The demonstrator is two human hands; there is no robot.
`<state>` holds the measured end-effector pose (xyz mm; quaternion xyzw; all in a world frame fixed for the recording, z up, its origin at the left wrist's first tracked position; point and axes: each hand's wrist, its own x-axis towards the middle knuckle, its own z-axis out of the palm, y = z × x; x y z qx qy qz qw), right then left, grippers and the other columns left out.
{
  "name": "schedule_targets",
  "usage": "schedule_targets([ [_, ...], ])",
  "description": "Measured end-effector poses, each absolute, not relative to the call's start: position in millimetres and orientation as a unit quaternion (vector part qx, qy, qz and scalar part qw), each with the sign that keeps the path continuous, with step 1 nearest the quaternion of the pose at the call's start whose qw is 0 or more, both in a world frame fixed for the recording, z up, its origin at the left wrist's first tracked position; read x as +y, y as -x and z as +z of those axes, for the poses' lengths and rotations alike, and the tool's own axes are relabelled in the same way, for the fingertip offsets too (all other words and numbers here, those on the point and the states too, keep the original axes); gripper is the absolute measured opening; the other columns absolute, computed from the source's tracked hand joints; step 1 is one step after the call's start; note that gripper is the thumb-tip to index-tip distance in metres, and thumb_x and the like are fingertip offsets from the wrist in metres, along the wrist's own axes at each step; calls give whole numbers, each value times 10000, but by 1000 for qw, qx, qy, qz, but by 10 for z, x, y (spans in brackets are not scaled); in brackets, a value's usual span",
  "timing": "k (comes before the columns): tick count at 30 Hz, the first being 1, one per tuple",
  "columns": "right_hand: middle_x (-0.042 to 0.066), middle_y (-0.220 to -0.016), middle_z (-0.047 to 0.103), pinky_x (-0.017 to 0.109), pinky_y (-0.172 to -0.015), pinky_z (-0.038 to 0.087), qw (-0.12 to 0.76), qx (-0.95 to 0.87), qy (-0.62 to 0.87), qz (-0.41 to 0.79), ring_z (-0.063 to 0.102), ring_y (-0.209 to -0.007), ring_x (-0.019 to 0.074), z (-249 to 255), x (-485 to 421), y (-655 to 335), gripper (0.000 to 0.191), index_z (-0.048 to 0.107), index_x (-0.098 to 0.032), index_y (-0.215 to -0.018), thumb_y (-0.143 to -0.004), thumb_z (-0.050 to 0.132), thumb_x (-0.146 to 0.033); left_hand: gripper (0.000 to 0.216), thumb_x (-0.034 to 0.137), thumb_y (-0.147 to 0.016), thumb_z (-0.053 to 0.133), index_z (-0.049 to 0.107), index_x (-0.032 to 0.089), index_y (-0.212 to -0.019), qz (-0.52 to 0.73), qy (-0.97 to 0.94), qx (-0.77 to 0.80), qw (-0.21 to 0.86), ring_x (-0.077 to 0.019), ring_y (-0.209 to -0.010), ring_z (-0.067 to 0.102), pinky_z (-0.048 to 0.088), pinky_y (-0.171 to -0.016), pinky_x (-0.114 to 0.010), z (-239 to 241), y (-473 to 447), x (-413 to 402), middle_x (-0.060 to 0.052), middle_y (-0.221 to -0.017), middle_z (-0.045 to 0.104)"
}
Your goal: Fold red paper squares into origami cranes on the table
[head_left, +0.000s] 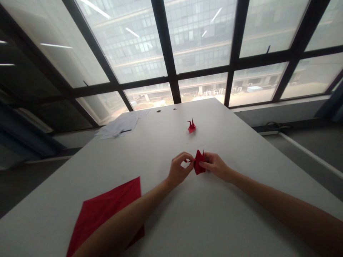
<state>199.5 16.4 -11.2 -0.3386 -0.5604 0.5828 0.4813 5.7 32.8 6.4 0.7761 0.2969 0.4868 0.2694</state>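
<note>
Between my hands, just above the white table (166, 210), is a red origami crane (198, 167) of folded paper. My left hand (180, 167) pinches a thin point on its left side between thumb and fingertips. On the other side, my right hand (216, 166) grips the body, its thumb in front and the fingers partly hidden behind the paper. A second red paper crane (191, 127) stands on the table farther away. Under my left forearm lies a creased sheet of red paper (107, 203), partly covered by the arm.
White paper sheets (118, 125) with a dark pen (125, 131) on them lie at the table's far left. Two small dark round spots sit near the far edge. Beyond the table are dark-framed windows (174, 87), and a blue curtain (24, 132) hangs at left.
</note>
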Motion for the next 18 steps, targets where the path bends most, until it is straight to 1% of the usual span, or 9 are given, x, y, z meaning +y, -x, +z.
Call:
schedule_targets([
  [6, 43, -799, 695, 285, -636, 470, 499, -562, 340, 565, 617, -679, 161, -144, 168, -1989, 349, 661, -140, -915, -751, 769, -428, 52, 235, -841, 684, 680, 187, -821, 482, -772, 300, 284, -164, -768, 610, 474, -714, -289, 86, -60, 314, -52, -830, 691],
  [10, 52, -819, 708, 300, -658, 490, 500, -567, 344, 556, 635, -702, 173, -140, 165, -1984, 327, 667, -144, -919, -764, 758, -416, 103, 261, -846, 703, 676, 173, -803, 487, -743, 300, 346, -168, -799, 628, 490, -729, -291, 72, -63, 324, -63, -859, 698],
  [15, 60, -837, 721, 331, -692, 520, 506, -569, 355, 542, 653, -738, 196, -130, 152, -1960, 286, 659, -151, -914, -762, 745, -378, 167, 286, -803, 762, 698, 156, -884, 502, -679, 326, 425, -164, -795, 640, 517, -732, -287, 7, -90, 351, -57, -859, 701],
  [18, 35, -781, 692, 306, -647, 502, 513, -587, 379, 498, 623, -691, 178, -149, 137, -1950, 215, 641, -160, -855, -766, 720, -339, 223, 317, -784, 782, 716, 147, -911, 499, -644, 345, 466, -152, -749, 635, 520, -707, -279, -27, -104, 363, -51, -831, 703],
])
